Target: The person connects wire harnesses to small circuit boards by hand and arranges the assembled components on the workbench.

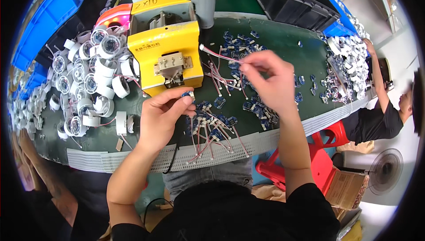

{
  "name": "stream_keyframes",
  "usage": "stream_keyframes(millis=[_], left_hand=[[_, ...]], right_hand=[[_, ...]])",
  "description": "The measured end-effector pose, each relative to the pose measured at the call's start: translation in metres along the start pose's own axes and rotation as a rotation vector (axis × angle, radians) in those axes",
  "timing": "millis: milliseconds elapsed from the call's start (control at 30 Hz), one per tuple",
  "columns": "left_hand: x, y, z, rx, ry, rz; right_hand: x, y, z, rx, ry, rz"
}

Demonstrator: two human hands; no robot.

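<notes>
My left hand (pixel 163 113) pinches a small blue circuit board (pixel 186 93) between thumb and fingers, just below the front of a yellow machine (pixel 161 55). Higher up and to the right, my right hand (pixel 271 76) is closed on a thin red-and-white cable (pixel 219 55), whose white connector end points left toward the machine's side. Loose cables (pixel 218 78) lie on the green table between the hands. Below them is a heap of boards with cables attached (pixel 212 130), close to the table's front edge. More loose blue boards (pixel 261 110) lie under my right forearm.
White round housings (pixel 90 86) are piled left of the machine. Another white heap (pixel 347 64) covers the table's right end, where a person's arm (pixel 376 73) reaches in. Black crates (pixel 292 2) stand behind. A red stool (pixel 316 161) and a fan (pixel 386 171) are at right.
</notes>
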State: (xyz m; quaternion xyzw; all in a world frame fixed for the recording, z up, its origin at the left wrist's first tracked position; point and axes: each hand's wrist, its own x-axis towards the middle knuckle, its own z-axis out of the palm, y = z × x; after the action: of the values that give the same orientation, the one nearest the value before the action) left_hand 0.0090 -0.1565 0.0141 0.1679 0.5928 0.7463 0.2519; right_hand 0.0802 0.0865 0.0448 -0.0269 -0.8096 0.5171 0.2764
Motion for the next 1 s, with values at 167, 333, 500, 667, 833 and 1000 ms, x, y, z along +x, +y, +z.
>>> stream_keyframes(millis=[167, 333, 500, 667, 833, 1000], left_hand=[[0.001, -0.003, -0.001, 0.212, 0.091, 0.391], [-0.007, -0.006, 0.015, 0.363, -0.101, 0.558], [-0.016, -0.010, 0.019, 0.293, -0.059, 0.320], [-0.010, -0.009, 0.014, -0.045, 0.064, 0.165], [-0.009, -0.007, 0.014, -0.066, 0.033, 0.117], [-0.010, -0.007, 0.015, -0.058, 0.041, 0.094]], right_hand=[[0.004, 0.002, -0.010, 0.291, -0.136, -0.101], [-0.005, -0.001, 0.019, 0.231, -0.454, -0.133], [-0.019, 0.002, 0.040, 0.811, -0.340, 0.184], [-0.015, -0.008, 0.032, 0.763, -0.360, 0.362], [-0.015, -0.006, 0.038, 0.505, -0.446, 0.432], [-0.016, 0.003, 0.042, 0.327, -0.407, 0.117]])
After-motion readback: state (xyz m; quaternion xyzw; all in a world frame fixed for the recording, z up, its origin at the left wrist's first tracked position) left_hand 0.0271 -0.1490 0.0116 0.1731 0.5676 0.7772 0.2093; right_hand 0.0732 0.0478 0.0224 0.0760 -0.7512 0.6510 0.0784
